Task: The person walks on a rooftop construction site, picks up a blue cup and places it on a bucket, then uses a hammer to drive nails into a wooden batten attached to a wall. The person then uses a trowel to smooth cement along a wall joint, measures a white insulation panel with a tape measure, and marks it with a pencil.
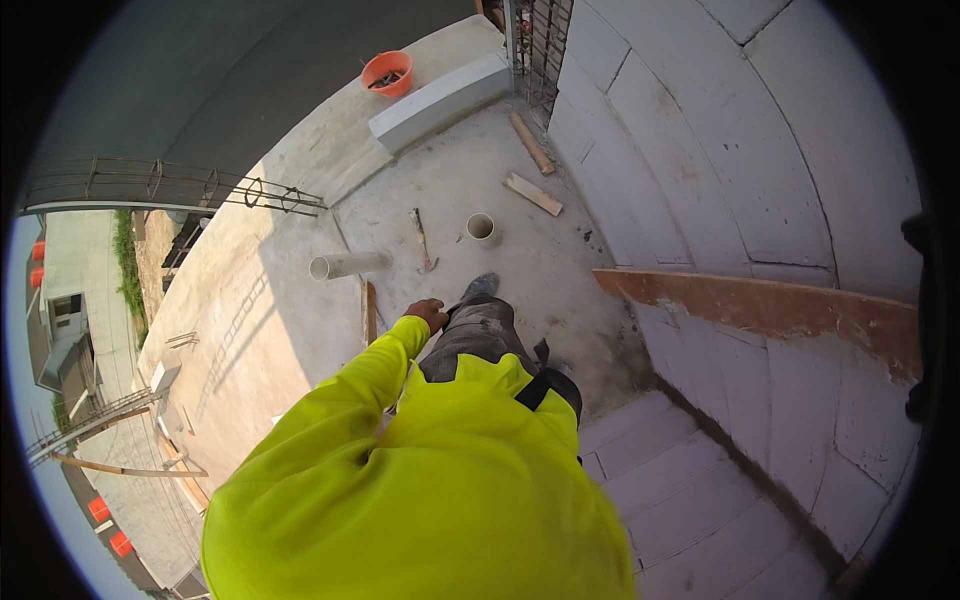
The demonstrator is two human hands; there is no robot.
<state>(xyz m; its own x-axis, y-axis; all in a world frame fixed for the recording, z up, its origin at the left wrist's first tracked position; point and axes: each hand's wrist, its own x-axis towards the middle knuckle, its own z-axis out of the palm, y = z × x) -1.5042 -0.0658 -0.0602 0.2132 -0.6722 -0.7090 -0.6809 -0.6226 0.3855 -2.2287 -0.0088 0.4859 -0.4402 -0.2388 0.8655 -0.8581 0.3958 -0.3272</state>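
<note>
My left hand hangs beside my dark trouser leg with its fingers loosely curled and apart, nothing visible in them. My right hand is hidden from view. Just beyond my boot, a short white pipe stands up from the concrete floor. A claw hammer lies left of it. A second, longer white pipe is farther left, beside a narrow timber strip.
Block walls rise at the right, with a wooden board along them. Two wood offcuts lie near that wall. An orange bucket sits by a white block on the ledge. Rebar cages edge the left.
</note>
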